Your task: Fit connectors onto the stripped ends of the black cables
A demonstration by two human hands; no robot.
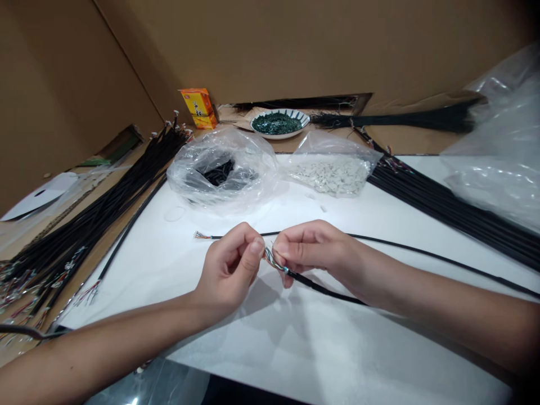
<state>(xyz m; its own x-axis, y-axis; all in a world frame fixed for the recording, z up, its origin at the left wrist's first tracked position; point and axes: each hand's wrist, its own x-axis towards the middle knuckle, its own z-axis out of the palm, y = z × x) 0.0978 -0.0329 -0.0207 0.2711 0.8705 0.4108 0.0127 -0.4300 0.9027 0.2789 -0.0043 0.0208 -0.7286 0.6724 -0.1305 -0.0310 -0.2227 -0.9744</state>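
While the left hand point(228, 270) and the right hand point(316, 253) meet just above the white surface point(295, 343), each grip is narrow, pinched on the thin coloured wires point(274, 261) at the stripped end of a black sheathed cable point(320, 288). The hands nearly touch, and those wires fan out between them. From there the cable's long axis slants down to the right, passing under the right wrist, with its stripped end pointing up and left. A second length of black cable point(379, 241) runs behind the hands, its wire tip point(201, 235) pointing left; whether it joins the held piece cannot be told. Nothing stands between the hands and the containers farther out. A clear plastic bag point(253, 185) holds dark coiled cable, and another point(329, 152) holds small white pieces. Beyond them, a blue-and-white bowl point(276, 132) is full of green bits, and an orange box point(198, 108) stands near it. Bundles of black cables point(93, 219) lie along the left, more point(447, 208) lie on the right, and crumpled clear plastic sheeting point(502, 152) rises at the far right, all before brown cardboard walls point(295, 45)
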